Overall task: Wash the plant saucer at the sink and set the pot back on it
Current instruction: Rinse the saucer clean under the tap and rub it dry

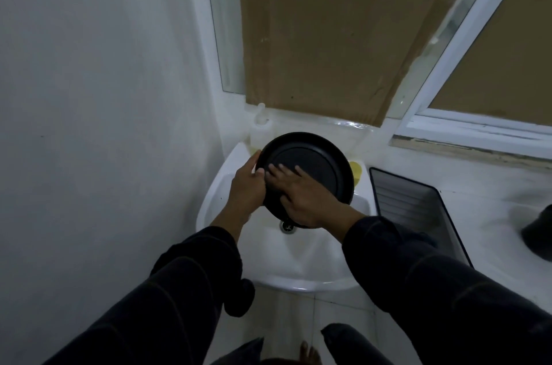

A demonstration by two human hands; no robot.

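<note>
A round black plant saucer (316, 158) is held tilted over the white sink (313, 248), its flat face turned toward me. My left hand (246, 188) grips its left rim, the thumb hooked over the edge. My right hand (304, 194) lies flat on the saucer's face with straight, spread fingers. The drain (287, 226) shows just below the saucer's lower edge. A dark pot (537, 233) stands on the white counter at the far right, cut off by the frame edge.
A white soap bottle (260, 125) and a yellow object (356, 171) sit at the back of the sink. A dark ribbed tray (418, 209) lies on the counter right of it. Cardboard (328, 45) leans against the window behind. A white wall closes the left side.
</note>
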